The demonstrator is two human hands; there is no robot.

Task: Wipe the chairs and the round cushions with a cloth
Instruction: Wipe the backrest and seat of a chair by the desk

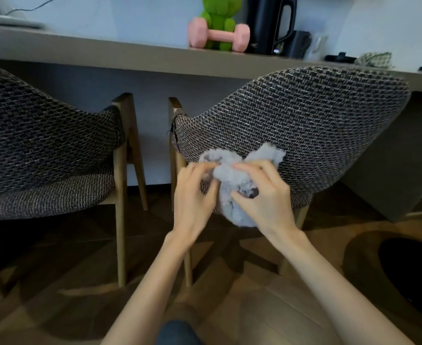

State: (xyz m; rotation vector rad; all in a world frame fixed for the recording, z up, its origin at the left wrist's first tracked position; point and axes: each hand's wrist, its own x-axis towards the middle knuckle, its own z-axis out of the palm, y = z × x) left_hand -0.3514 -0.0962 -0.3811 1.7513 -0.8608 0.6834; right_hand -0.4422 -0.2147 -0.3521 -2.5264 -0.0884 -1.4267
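A fluffy grey cloth (pixel 232 175) is bunched up between both my hands, in front of the back of the right chair (pixel 317 115). My left hand (pixel 193 195) pinches the cloth's left side with its fingertips. My right hand (pixel 262 195) grips its right side, fingers curled into the folds. The right chair has dark woven fabric and wooden legs. A second chair of the same kind (pixel 43 145) stands to the left. No round cushion shows.
A long grey desk (pixel 105 52) runs behind both chairs, carrying a pink dumbbell (pixel 218 36), a green plush toy (pixel 219 11) and a black kettle (pixel 271 23). A dark round object (pixel 411 272) lies on the wooden floor at the lower right.
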